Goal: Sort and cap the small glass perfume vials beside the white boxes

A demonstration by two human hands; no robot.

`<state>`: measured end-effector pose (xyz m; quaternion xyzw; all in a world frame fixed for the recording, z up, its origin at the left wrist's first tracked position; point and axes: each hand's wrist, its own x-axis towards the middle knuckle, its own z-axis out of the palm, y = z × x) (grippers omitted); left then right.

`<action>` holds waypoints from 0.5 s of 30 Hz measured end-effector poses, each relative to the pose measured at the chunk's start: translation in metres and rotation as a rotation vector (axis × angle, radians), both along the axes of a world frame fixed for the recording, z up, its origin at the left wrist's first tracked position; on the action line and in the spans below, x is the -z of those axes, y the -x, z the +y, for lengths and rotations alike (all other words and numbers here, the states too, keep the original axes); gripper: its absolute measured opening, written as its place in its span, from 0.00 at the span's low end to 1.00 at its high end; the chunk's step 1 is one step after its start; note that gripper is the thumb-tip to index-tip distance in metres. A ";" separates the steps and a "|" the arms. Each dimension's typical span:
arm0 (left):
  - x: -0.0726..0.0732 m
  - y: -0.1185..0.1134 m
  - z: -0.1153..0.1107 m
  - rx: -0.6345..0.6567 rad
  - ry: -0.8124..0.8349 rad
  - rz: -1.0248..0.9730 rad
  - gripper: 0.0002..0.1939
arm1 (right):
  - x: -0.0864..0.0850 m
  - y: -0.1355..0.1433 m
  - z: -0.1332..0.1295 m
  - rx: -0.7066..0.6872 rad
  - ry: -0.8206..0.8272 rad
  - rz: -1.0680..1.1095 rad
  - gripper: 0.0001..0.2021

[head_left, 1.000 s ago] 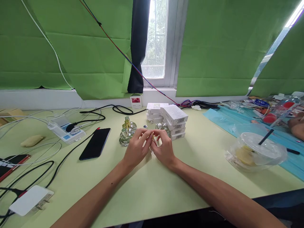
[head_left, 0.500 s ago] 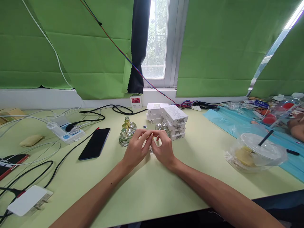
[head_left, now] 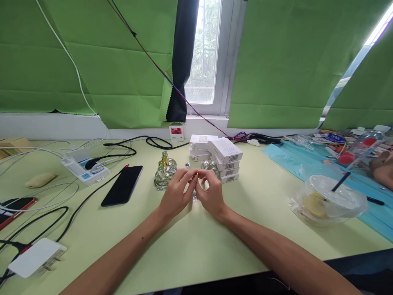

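My left hand [head_left: 177, 191] and my right hand [head_left: 212, 193] meet in the middle of the table, fingers closed in a pinch. Between the fingertips shows a small gold-coloured piece [head_left: 194, 176], largely hidden, so its kind is unclear. Just below the fingertips, a bit of something clear and shiny [head_left: 194, 195] shows. Left of my hands stands a row of round glass bottles [head_left: 164, 180] with gold and silver caps. Behind my right hand are clear bottles with silvery tops [head_left: 209, 164]. A small silver-topped item [head_left: 187, 165] stands beyond my fingertips.
White boxes [head_left: 227, 150] are stacked behind my right hand. A black phone [head_left: 123, 186], power strip [head_left: 84, 169] and cables lie left. On the right are a bagged lidded cup with a straw [head_left: 325, 200], a blue sheet [head_left: 299, 159] and another person's hand [head_left: 382, 168].
The view has shifted slightly. My hands stay pinched together in nearly the same place, and the gold-coloured piece between the fingertips shows at a slightly different angle.
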<state>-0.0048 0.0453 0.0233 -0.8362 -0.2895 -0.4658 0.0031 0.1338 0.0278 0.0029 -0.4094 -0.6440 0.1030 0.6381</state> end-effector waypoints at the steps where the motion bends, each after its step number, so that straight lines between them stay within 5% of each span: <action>1: 0.000 0.000 0.000 -0.003 0.002 0.000 0.12 | 0.001 0.000 0.000 0.002 -0.002 -0.001 0.09; 15: -0.005 0.008 -0.003 0.093 0.210 0.020 0.18 | 0.005 0.000 0.003 -0.006 0.003 0.028 0.10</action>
